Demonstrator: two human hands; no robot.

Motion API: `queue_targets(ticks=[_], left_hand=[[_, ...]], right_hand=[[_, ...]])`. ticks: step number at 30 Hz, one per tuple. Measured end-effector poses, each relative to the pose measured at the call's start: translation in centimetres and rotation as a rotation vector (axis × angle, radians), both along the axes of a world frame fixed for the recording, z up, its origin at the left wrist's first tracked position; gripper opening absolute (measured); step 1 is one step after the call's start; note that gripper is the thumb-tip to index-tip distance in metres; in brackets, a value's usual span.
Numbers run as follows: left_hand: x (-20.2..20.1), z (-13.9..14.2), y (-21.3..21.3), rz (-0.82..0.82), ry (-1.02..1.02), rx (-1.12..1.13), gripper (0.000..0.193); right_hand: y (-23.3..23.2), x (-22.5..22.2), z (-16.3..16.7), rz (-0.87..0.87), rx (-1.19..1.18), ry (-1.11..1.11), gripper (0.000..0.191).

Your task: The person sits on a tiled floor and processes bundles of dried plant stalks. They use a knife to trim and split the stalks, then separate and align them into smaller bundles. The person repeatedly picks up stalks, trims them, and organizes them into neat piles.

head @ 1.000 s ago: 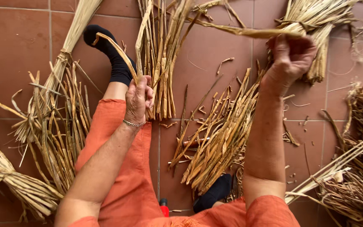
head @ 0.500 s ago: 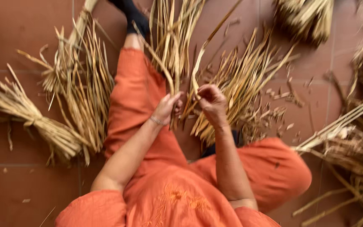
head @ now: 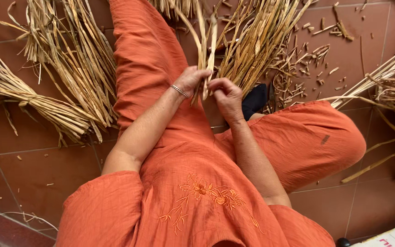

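Gripping three dry reed strips (head: 205,50), left hand (head: 189,81) and right hand (head: 225,93)

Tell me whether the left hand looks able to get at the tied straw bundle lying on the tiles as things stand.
Probably yes. The tied straw bundle lies on the left hand's own side, beyond the outstretched leg, with nothing over it. But that hand is gripping the dry stalks and would have to let go.

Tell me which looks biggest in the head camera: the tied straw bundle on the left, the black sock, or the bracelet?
1. The tied straw bundle looks biggest by far.
2. The black sock comes next, though only part of it shows.
3. The bracelet on the left hand looks smallest.
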State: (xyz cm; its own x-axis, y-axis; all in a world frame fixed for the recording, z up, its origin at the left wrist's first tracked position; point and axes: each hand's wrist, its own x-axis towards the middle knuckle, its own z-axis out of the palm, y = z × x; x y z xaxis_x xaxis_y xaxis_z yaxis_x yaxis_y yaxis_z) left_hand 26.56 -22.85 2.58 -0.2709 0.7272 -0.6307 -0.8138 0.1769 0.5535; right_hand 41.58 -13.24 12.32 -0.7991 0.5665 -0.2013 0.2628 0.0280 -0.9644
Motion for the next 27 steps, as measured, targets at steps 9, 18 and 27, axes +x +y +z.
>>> queue_targets(ticks=[9,18,27], left_hand=[[2.2,4.8,1.9,0.284,0.087,0.166,0.024],[2.5,1.8,-1.9,0.328,0.066,0.008,0.020],[-0.7,-0.3,-3.8,0.331,0.165,-0.225,0.027]], right_hand=[[-2.2,0.4,-5.4,-0.654,-1.140,-0.094,0.070],[1.0,0.1,-11.9,-0.475,-0.856,-0.395,0.045],[4.3,1.8,-14.5,-0.227,-0.113,-0.679,0.049]])
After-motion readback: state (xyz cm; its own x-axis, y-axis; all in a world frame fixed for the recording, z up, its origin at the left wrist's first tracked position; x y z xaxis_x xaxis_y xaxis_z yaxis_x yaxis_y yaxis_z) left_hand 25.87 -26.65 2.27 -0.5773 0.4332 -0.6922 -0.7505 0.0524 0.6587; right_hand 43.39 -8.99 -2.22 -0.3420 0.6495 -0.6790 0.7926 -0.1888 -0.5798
